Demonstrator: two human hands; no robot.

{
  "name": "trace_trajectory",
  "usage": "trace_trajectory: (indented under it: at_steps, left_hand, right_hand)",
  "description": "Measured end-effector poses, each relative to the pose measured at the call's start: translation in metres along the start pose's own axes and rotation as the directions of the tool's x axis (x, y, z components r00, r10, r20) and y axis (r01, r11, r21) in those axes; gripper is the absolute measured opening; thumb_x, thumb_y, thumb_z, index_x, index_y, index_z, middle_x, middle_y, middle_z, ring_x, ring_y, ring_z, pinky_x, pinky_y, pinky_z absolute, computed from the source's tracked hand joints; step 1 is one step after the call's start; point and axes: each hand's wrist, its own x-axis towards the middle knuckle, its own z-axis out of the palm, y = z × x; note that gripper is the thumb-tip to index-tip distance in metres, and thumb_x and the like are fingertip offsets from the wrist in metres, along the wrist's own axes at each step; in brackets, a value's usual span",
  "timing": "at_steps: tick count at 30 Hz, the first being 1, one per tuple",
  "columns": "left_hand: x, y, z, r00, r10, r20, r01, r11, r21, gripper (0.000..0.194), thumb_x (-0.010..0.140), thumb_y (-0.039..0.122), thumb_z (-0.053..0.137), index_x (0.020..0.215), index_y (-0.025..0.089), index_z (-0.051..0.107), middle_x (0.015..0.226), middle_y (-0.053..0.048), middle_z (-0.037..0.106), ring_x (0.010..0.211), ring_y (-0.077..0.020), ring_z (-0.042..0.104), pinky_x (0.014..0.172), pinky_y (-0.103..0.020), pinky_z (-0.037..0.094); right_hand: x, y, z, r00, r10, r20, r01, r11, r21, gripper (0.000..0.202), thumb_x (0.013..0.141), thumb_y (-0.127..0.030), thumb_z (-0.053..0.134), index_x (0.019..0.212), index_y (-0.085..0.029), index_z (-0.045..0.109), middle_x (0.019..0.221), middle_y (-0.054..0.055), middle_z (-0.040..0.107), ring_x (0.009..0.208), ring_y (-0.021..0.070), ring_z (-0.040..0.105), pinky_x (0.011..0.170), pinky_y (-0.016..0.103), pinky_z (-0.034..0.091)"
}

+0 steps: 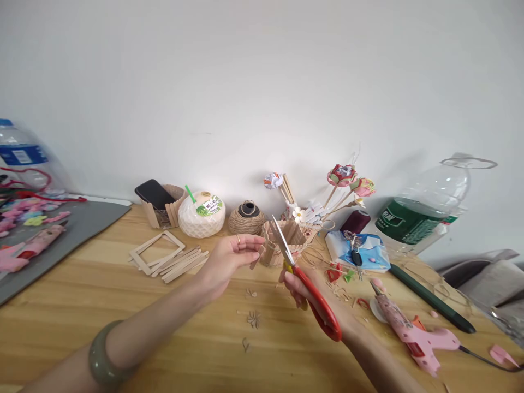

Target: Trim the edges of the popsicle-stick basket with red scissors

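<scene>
My left hand (235, 255) pinches a small piece of wooden stick (257, 258) between thumb and fingers. In my right hand (298, 286) are red-handled scissors (313, 297), their blades pointing up and away, close to the right of the stick piece. A yellow item, partly hidden, also shows in my right hand. Behind both hands stands a container made of wooden sticks (286, 240). On the table below the hands lie a small flower shape (254, 319) of thin pieces, a few loose pieces (250, 293) above it and a small curved shape (245, 344) nearer me.
Craft sticks (182, 263) and stick frames (156, 252) lie left. Along the wall stand a phone holder (162, 210), a coconut (202, 214), twine (246, 219) and paper flowers (341, 174). A pink glue gun (413, 333), green pen (432, 299) and large bottle (426, 204) are right.
</scene>
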Motion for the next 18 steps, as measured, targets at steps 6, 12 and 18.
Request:
trace_trajectory:
  at_steps: [6, 12, 18]
  left_hand:
    - [0.003, 0.004, 0.014, 0.997, -0.002, -0.076, 0.003, 1.0, 0.013, 0.021, 0.061, 0.018, 0.07, 0.082, 0.014, 0.066, 0.083, -0.004, 0.065, 0.074, -0.0138, 0.055, 0.068, -0.027, 0.042]
    - [0.001, 0.001, 0.018, 0.997, 0.011, -0.083, -0.004, 0.997, 0.076, 0.018, 0.064, 0.022, 0.068, 0.079, 0.015, 0.063, 0.075, -0.001, 0.063, 0.069, -0.0129, 0.054, 0.066, -0.027, 0.042]
    - [-0.005, -0.002, 0.023, 0.998, -0.011, -0.062, 0.017, 0.995, 0.101, 0.013, 0.066, 0.022, 0.065, 0.075, 0.015, 0.058, 0.067, 0.001, 0.058, 0.064, -0.0116, 0.051, 0.059, -0.024, 0.039]
  right_hand:
    - [0.004, 0.003, 0.005, 0.999, -0.055, -0.003, 0.055, 0.997, 0.056, 0.044, 0.076, -0.062, 0.049, 0.072, -0.019, 0.045, 0.071, -0.001, 0.042, 0.065, 0.0136, 0.04, 0.061, 0.026, 0.036]
    - [0.001, 0.006, 0.001, 0.999, -0.049, 0.002, 0.049, 0.999, 0.001, 0.045, 0.075, -0.064, 0.048, 0.079, -0.019, 0.05, 0.08, 0.002, 0.05, 0.075, 0.0187, 0.046, 0.07, 0.03, 0.04]
    - [-0.002, 0.007, 0.004, 1.0, -0.014, 0.025, 0.015, 0.999, -0.037, 0.047, 0.075, -0.063, 0.049, 0.092, -0.019, 0.053, 0.092, 0.007, 0.057, 0.088, 0.0247, 0.052, 0.08, 0.036, 0.042]
